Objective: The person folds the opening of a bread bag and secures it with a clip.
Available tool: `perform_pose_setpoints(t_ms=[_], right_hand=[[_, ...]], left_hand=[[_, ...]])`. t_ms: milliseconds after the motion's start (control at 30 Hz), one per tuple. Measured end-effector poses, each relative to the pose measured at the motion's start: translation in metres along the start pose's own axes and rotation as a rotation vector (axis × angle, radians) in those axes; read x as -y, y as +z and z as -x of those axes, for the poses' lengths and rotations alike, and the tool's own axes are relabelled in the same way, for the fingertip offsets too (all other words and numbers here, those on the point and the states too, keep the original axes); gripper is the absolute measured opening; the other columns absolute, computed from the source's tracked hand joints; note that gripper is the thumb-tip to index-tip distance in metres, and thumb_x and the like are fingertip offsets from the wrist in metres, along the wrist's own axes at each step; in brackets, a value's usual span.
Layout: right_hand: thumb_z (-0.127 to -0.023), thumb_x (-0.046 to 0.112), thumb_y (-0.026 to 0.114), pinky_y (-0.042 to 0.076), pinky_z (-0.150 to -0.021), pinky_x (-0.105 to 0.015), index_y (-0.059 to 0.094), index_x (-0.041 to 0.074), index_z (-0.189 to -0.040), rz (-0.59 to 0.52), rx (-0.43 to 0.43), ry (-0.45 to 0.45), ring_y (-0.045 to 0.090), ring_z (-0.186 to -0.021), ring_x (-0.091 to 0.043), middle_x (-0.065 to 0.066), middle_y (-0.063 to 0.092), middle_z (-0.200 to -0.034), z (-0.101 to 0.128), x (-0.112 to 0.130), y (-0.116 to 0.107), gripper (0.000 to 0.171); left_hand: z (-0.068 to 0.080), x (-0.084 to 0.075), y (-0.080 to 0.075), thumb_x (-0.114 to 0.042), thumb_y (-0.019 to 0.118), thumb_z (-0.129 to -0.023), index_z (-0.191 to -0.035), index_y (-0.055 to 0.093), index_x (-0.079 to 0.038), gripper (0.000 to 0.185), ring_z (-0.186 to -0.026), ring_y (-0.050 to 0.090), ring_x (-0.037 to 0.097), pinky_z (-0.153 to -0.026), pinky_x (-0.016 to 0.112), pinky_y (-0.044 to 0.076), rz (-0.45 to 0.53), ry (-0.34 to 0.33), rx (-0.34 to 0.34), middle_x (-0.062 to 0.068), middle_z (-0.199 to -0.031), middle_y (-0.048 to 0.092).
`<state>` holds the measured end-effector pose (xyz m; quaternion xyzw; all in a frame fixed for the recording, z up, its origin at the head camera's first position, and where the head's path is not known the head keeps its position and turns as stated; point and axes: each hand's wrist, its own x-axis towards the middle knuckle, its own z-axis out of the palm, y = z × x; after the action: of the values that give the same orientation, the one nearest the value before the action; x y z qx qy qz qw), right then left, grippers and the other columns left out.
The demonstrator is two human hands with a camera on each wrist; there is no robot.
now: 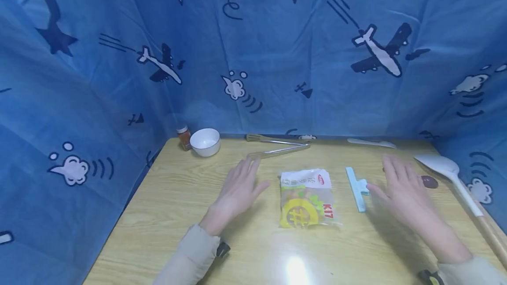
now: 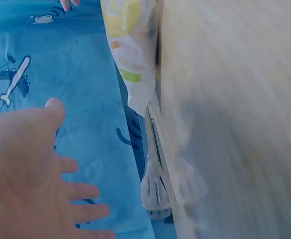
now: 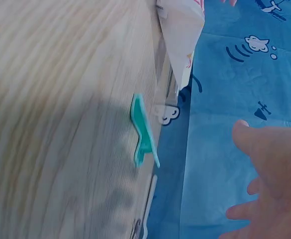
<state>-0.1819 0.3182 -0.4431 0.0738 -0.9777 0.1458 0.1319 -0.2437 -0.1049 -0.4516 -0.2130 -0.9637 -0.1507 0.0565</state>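
Observation:
A snack bag (image 1: 306, 198), white with yellow print, lies in the middle of the wooden table (image 1: 166, 214). My left hand (image 1: 240, 184) hovers just left of it, fingers straight and spread, holding nothing. My right hand (image 1: 400, 187) hovers to the bag's right, also flat and empty, its thumb close to a light blue bag clip (image 1: 356, 188). The left wrist view shows the left hand (image 2: 31, 174), the snack bag (image 2: 133, 55) and metal tongs (image 2: 155, 164). The right wrist view shows the right hand (image 3: 269, 179), the clip (image 3: 144, 130) and the bag (image 3: 182, 35).
At the back of the table lie metal tongs (image 1: 277, 146), a white bowl (image 1: 206, 141) and a small spice jar (image 1: 184, 137). A white spatula (image 1: 372, 143) and a large white spoon (image 1: 455, 175) lie at the right. Blue patterned cloth (image 1: 253, 47) walls the table.

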Motion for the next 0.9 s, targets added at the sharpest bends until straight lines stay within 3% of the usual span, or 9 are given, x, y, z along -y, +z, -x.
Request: perform_pose_setpoints(t_ms=[300,567,900], right_hand=[[-0.109,0.050,0.050,0.015,-0.122,-0.076,0.005,-0.004,-0.166,-0.122,0.089,0.031,0.016,-0.151,-0.065,-0.040,0.015,-0.167,-0.018,0.015,0.010,0.090],[-0.109,0.046,0.054,0.016,-0.123,-0.074,0.005,-0.003,-0.167,-0.185,0.134,0.024,0.015,-0.155,-0.060,-0.037,0.012,-0.170,-0.037,0.038,0.023,0.090],[-0.108,0.033,0.057,0.017,-0.127,-0.069,0.004,-0.001,-0.167,-0.279,0.149,0.003,0.018,-0.158,-0.056,-0.033,0.012,-0.172,-0.055,0.053,0.041,0.086]], left_hand=[[-0.037,-0.021,0.003,-0.058,0.042,-0.109,-0.169,0.019,-0.016,0.077,-0.163,0.026,0.032,-0.131,0.052,0.025,0.217,0.018,0.105,0.012,-0.176,0.024],[-0.065,-0.040,0.009,-0.067,0.043,-0.105,-0.170,0.015,-0.024,0.082,-0.164,0.024,0.026,-0.132,0.050,0.024,0.291,-0.008,0.161,0.003,-0.178,0.020],[-0.096,-0.058,0.024,-0.045,0.051,-0.110,-0.167,0.027,-0.017,0.068,-0.158,0.038,0.027,-0.129,0.045,0.032,0.352,0.096,0.201,0.007,-0.173,0.034]])
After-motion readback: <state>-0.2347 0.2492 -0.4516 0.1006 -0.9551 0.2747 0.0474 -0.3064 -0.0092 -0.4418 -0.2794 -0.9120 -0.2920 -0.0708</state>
